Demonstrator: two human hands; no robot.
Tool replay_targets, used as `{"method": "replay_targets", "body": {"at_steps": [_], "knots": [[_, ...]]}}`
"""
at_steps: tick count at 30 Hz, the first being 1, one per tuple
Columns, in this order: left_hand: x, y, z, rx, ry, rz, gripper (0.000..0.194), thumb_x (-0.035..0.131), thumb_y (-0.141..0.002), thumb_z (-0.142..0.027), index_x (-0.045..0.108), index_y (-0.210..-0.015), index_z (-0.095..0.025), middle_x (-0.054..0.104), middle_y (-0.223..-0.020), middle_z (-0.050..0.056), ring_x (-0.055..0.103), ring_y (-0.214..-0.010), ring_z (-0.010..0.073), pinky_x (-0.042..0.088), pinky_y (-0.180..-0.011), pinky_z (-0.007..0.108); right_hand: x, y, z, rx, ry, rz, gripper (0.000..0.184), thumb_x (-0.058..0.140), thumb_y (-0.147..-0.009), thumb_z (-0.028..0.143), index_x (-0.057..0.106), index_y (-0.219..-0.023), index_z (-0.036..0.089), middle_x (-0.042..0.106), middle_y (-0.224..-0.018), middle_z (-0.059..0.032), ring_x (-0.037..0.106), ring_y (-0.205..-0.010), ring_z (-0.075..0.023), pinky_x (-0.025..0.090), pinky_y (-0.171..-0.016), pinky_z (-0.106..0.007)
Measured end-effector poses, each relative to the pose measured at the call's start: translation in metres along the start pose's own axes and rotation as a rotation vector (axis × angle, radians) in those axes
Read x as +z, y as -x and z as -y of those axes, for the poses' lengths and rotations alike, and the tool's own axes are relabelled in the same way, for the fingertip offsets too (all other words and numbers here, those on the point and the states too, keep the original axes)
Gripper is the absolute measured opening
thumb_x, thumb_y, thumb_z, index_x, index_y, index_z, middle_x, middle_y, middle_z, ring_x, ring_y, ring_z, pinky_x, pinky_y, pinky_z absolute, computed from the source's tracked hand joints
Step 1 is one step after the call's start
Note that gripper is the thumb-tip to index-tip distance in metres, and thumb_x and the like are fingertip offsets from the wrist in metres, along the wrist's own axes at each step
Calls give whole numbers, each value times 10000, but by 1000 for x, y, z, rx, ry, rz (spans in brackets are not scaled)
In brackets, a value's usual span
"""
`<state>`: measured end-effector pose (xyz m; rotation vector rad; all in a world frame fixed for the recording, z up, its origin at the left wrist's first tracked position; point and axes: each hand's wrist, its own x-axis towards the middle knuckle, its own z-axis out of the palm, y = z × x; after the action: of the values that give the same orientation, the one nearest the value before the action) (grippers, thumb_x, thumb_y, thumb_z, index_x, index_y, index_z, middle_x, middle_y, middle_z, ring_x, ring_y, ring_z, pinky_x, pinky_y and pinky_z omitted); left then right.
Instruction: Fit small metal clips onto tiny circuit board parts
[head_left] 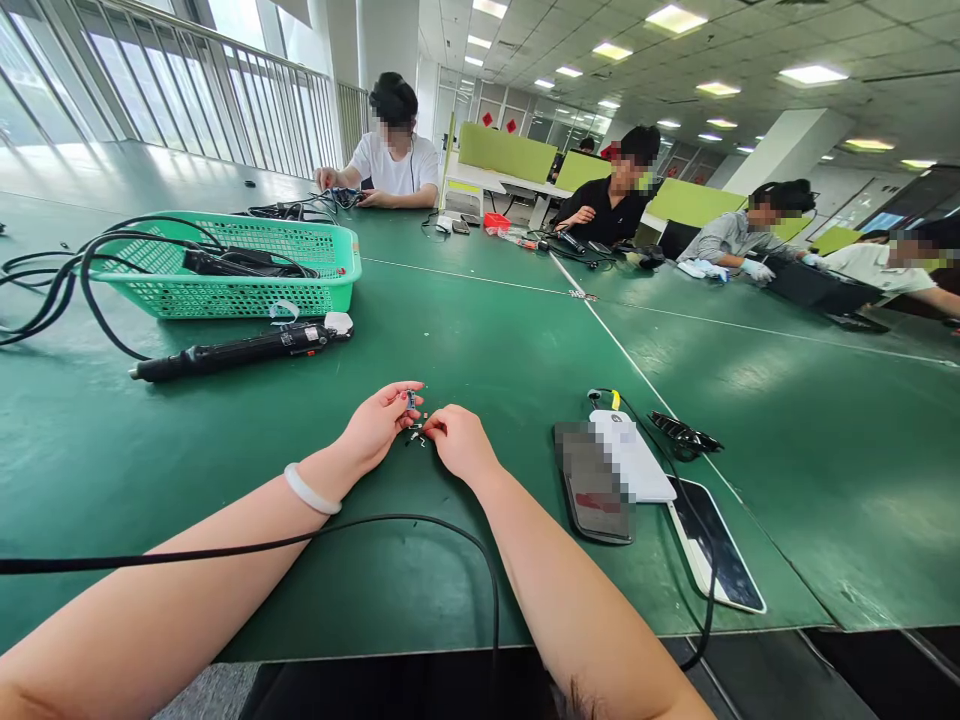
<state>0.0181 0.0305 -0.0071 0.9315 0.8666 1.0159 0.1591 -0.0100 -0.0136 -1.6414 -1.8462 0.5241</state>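
Note:
My left hand [381, 422], with a pale bangle [310, 490] at its wrist, pinches a small blue-grey part [411, 400] that looks like a little circuit board. Close beside it on the right, my right hand [459, 440] has its thumb and fingers drawn together just above the table. Whatever sits between those fingertips is too small to make out. Several tiny light and dark pieces [417, 437] lie on the green table [480, 345] between the two hands, right by the fingertips.
Left, a green basket [247, 300] holds black gear and cables, with a black electric screwdriver [247, 350] before it. Right lie a dark phone [592, 485], a white power bank [634, 460], and a white-edged phone [716, 545]. A black cable [225, 550] crosses my forearms. Several people sit beyond.

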Motion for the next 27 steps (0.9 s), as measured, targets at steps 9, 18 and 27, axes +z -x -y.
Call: {"method": "replay_targets", "body": {"at_steps": [9,18,27], "knots": [[2,4,-4,-18,-19,5,219,571,-787,-164,656,-987,-141,598,-877,48,557,-661,93,449,-699,270,3,3,-2,-74,-5,73,143,582,-769,94,667,-784,208,576,-809,-3,523,-751,-120,401,-707,-244],[4,8,-5,10,-166,106,370,678,-678,-125,639,-1044,-160,630,-895,38,588,-746,113,458,-782,290,-1,3,0,-33,-66,-76,147,493,-833,121,620,-795,186,615,-857,-36,548,-813,-142,419,-770,-274],[3,8,1,68,-376,171,364,698,-676,-179,658,-1038,-179,697,-827,50,628,-728,156,494,-788,338,-3,6,1,-41,-94,-160,150,470,-845,184,605,-778,184,615,-840,-40,549,-779,-150,430,-735,-280]]}}
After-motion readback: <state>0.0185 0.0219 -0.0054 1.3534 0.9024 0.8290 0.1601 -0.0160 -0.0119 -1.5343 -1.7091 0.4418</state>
